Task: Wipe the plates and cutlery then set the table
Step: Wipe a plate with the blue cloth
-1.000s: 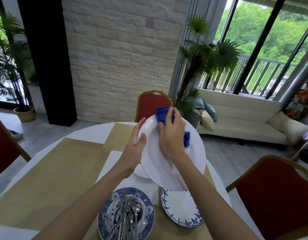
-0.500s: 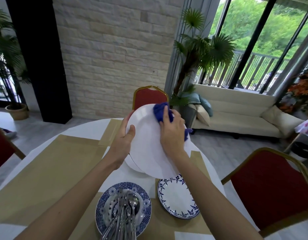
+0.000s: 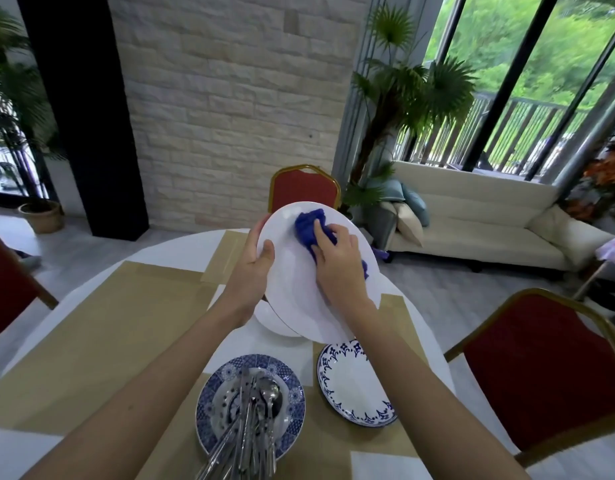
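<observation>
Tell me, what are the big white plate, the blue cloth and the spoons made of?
The white plate looks like glazed ceramic: smooth, with a soft sheen. The blue cloth is soft fabric, crumpled into folds. The cutlery is silvery metal, probably steel, with bright glints.

Two bare human forearms take up the lower half of the frame. The left forearm (image 3: 160,386) comes in from the lower left corner and the right forearm (image 3: 420,382) from the lower right. Both are uncovered along their whole visible length and narrow toward slim wrists. Near the centre of the frame, the left hand (image 3: 254,271) and the right hand (image 3: 337,261) are bare too, with slender fingers. The nails are too small to make out.
</observation>
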A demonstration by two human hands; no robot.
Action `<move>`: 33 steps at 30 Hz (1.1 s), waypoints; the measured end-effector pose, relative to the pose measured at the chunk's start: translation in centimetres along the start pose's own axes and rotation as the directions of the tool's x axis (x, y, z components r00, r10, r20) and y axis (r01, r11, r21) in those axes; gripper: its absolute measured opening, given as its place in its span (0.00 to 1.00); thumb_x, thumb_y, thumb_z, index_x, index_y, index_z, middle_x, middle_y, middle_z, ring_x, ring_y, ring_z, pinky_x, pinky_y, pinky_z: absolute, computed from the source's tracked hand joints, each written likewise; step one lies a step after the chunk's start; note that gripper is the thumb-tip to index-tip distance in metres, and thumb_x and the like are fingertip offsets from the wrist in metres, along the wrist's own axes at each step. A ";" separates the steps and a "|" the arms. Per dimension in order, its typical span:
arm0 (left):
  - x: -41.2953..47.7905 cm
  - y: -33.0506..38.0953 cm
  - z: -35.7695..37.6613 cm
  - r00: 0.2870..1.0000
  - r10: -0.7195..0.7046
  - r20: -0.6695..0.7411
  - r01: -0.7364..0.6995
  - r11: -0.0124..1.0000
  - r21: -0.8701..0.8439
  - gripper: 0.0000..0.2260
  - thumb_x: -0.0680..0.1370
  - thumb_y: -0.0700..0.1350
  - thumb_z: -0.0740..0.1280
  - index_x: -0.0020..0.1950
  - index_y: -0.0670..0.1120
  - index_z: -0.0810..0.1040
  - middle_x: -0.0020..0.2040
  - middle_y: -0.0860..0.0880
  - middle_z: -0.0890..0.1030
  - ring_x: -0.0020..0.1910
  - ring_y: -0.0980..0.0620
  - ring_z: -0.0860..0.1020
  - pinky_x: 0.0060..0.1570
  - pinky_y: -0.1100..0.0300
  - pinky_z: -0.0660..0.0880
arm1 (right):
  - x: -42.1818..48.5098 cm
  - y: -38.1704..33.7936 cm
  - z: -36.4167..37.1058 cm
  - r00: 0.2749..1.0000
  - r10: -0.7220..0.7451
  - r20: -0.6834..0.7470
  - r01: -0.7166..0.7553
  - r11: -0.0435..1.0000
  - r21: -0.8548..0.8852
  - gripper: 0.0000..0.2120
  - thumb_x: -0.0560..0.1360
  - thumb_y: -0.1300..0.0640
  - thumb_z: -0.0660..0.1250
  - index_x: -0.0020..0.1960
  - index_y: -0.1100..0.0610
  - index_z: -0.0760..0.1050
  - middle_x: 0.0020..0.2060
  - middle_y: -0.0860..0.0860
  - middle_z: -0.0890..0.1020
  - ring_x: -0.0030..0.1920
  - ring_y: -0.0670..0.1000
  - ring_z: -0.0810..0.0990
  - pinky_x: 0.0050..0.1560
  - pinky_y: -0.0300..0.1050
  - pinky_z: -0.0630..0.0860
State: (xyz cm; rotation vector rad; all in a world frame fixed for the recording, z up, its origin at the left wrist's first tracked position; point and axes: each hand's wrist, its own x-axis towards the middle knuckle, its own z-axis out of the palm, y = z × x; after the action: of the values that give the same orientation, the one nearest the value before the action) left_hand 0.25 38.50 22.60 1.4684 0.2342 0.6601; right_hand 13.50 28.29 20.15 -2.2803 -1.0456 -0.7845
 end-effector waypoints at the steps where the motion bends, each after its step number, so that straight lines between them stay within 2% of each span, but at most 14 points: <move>1: 0.1 0.2 -0.1 0.999 -0.002 -0.035 0.002 1.000 -0.005 0.17 0.84 0.49 0.52 0.71 0.63 0.61 0.68 0.52 0.72 0.62 0.49 0.74 0.44 0.58 0.77 | 0.3 0.9 -0.1 0.999 0.044 0.007 -0.044 0.995 -0.088 0.21 0.78 0.58 0.58 0.71 0.59 0.69 0.60 0.61 0.75 0.56 0.63 0.73 0.53 0.55 0.72; 4: 0.7 0.8 -1.0 0.987 0.034 -0.155 -0.027 0.999 0.046 0.17 0.83 0.49 0.53 0.71 0.63 0.60 0.67 0.52 0.72 0.62 0.48 0.74 0.51 0.46 0.78 | -0.8 1.8 -0.4 0.957 0.090 0.276 -0.011 0.961 -0.276 0.21 0.80 0.58 0.56 0.73 0.56 0.64 0.64 0.59 0.70 0.61 0.60 0.69 0.58 0.51 0.67; 6: 1.0 0.9 -1.5 0.976 0.053 -0.210 -0.034 0.995 0.090 0.18 0.83 0.49 0.53 0.71 0.64 0.60 0.67 0.53 0.71 0.63 0.49 0.73 0.57 0.41 0.75 | -2.2 0.8 -0.3 0.885 -0.007 0.466 0.033 0.998 -0.046 0.19 0.81 0.55 0.56 0.71 0.56 0.68 0.63 0.57 0.71 0.61 0.58 0.69 0.59 0.47 0.64; 8: 1.3 1.0 -1.6 0.969 0.046 -0.244 -0.023 0.995 0.098 0.18 0.83 0.49 0.52 0.71 0.64 0.59 0.66 0.54 0.71 0.61 0.49 0.74 0.53 0.42 0.77 | -3.2 -0.9 -0.5 0.838 -0.135 0.528 -0.015 0.963 0.270 0.23 0.78 0.46 0.56 0.69 0.54 0.71 0.60 0.55 0.73 0.59 0.55 0.70 0.55 0.43 0.64; 10: 1.6 1.2 -1.6 0.965 0.010 -0.262 0.014 0.996 0.090 0.18 0.83 0.49 0.52 0.72 0.63 0.57 0.64 0.54 0.71 0.58 0.50 0.75 0.47 0.49 0.79 | -3.2 -1.9 -1.0 0.813 -0.208 0.544 0.036 0.950 0.310 0.29 0.74 0.38 0.62 0.69 0.54 0.70 0.59 0.52 0.72 0.57 0.52 0.68 0.54 0.41 0.62; 13: 2.6 2.0 -1.6 0.967 -0.099 -0.233 0.114 0.992 0.054 0.21 0.83 0.51 0.54 0.75 0.60 0.55 0.66 0.52 0.71 0.57 0.48 0.76 0.48 0.49 0.79 | -2.9 -1.9 -1.8 0.859 -0.289 0.422 0.218 0.953 0.209 0.20 0.74 0.51 0.70 0.62 0.61 0.74 0.52 0.57 0.77 0.51 0.57 0.73 0.48 0.43 0.63; 16: 3.4 2.8 -2.5 0.956 -0.270 -0.112 0.258 0.960 -0.109 0.22 0.81 0.59 0.54 0.74 0.57 0.58 0.64 0.47 0.71 0.54 0.42 0.79 0.42 0.47 0.81 | -1.7 -1.4 -3.6 0.957 -0.107 0.268 -0.002 0.927 0.374 0.09 0.76 0.56 0.67 0.52 0.60 0.78 0.41 0.59 0.81 0.41 0.57 0.77 0.39 0.46 0.65; 18: 3.3 2.7 -3.2 0.959 -0.236 -0.154 0.248 0.967 0.057 0.19 0.81 0.60 0.52 0.69 0.55 0.65 0.62 0.47 0.74 0.54 0.43 0.79 0.46 0.49 0.79 | -0.7 -0.7 -5.4 0.962 0.097 0.255 -0.236 0.768 0.595 0.06 0.75 0.59 0.70 0.51 0.53 0.78 0.38 0.52 0.82 0.37 0.49 0.79 0.38 0.41 0.72; 21: 2.5 1.3 -4.0 0.976 -0.038 -0.216 0.139 0.869 0.474 0.23 0.80 0.61 0.52 0.74 0.55 0.61 0.69 0.50 0.72 0.65 0.46 0.72 0.60 0.53 0.70 | 0.0 1.1 -7.2 0.910 0.291 0.296 -0.389 0.349 0.853 0.14 0.70 0.62 0.74 0.54 0.53 0.78 0.44 0.50 0.84 0.42 0.48 0.83 0.40 0.43 0.80; 24: 1.4 0.6 -3.1 0.995 0.038 -0.088 -0.005 0.934 0.357 0.27 0.79 0.57 0.59 0.76 0.59 0.53 0.68 0.53 0.72 0.63 0.53 0.72 0.58 0.57 0.69 | 0.5 2.0 -7.6 0.812 0.442 0.380 -0.426 0.004 0.905 0.18 0.72 0.57 0.72 0.61 0.57 0.75 0.49 0.55 0.83 0.42 0.55 0.83 0.32 0.45 0.80; 26: 1.3 0.5 -2.6 0.992 0.101 -0.072 -0.087 0.980 0.179 0.26 0.79 0.50 0.64 0.74 0.60 0.58 0.64 0.55 0.75 0.59 0.55 0.75 0.56 0.52 0.76 | 0.7 2.6 -7.3 0.734 0.560 0.384 -0.415 -0.078 0.906 0.16 0.76 0.56 0.68 0.63 0.56 0.74 0.50 0.52 0.83 0.44 0.52 0.83 0.36 0.46 0.81; 28: 1.4 0.7 -2.3 0.993 0.096 -0.070 -0.094 0.995 0.032 0.23 0.80 0.43 0.63 0.72 0.60 0.62 0.55 0.55 0.79 0.51 0.54 0.79 0.43 0.51 0.81 | 0.7 3.3 -6.5 0.681 0.675 0.285 -0.475 0.111 0.873 0.16 0.77 0.50 0.66 0.63 0.55 0.75 0.51 0.51 0.82 0.51 0.53 0.82 0.47 0.48 0.80; 30: 1.4 1.0 -1.4 0.997 0.079 -0.013 -0.079 0.995 -0.061 0.22 0.82 0.40 0.58 0.72 0.61 0.62 0.48 0.54 0.81 0.39 0.57 0.80 0.31 0.56 0.78 | 0.5 3.9 -5.3 0.678 0.723 0.133 -0.598 0.437 0.672 0.20 0.79 0.45 0.59 0.63 0.57 0.73 0.56 0.56 0.79 0.58 0.59 0.77 0.57 0.52 0.74; 33: 1.2 1.7 0.3 0.993 0.104 0.061 -0.103 0.995 -0.016 0.20 0.83 0.42 0.54 0.70 0.63 0.64 0.49 0.45 0.74 0.37 0.56 0.79 0.32 0.62 0.76 | 0.8 3.3 -4.2 0.759 0.643 0.101 -0.630 0.687 0.362 0.23 0.82 0.48 0.51 0.73 0.57 0.65 0.66 0.62 0.68 0.66 0.63 0.63 0.68 0.54 0.59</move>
State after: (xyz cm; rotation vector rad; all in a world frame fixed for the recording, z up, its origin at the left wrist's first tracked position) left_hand 0.90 38.87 24.57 1.4942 0.1062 0.6972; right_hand 15.33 24.11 22.99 -2.0570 -0.2741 -0.2851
